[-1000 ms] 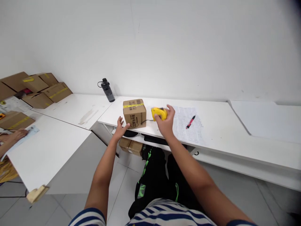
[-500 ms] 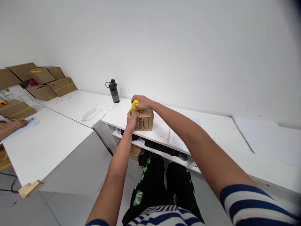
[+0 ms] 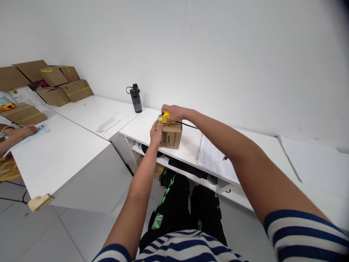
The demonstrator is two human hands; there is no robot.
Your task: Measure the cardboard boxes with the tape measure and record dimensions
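Observation:
A small printed cardboard box (image 3: 172, 140) stands upright on the white shelf top in front of me. My left hand (image 3: 156, 134) grips its left side, thumb near the top edge. My right hand (image 3: 174, 112) is closed round a yellow tape measure (image 3: 165, 117), held at the top of the box. From the tape measure a black cord (image 3: 188, 125) trails right, passing behind my forearm. Whether the left fingers also touch the tape's end I cannot tell.
Behind the box stands a dark bottle (image 3: 136, 99). Handwritten sheets (image 3: 214, 156) lie to the right, partly under my forearm. At left, a person's hand (image 3: 28, 130) rests by a paper on another white table (image 3: 60, 153), near several stacked cardboard boxes (image 3: 77, 90).
The tape measure has turned and now lies more level over the box top, its cord showing. My right hand has shifted with it. The whole view has swung slightly.

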